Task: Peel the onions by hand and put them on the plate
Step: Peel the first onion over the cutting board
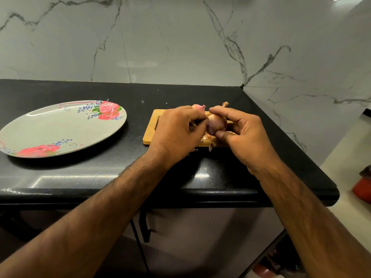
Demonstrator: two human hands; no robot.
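A wooden board (152,128) is lying near the counter's (140,177) right edge, the plate (60,129) well apart at the left. Above the board, the right hand (247,135) is gripping an onion (216,124) while the left hand (176,131) is pinching its skin.

A glossy black countertop (80,177) with a rounded front edge fills the middle. Behind it rises a white marble-look wall (180,37) veined in grey, meeting a matching side wall (321,77) at the countertop's far right corner. Below the countertop stand pale cabinet fronts (190,247) with a black handle (145,227). Right of the countertop lies cream floor (345,157). Light glints along the countertop's front edge.
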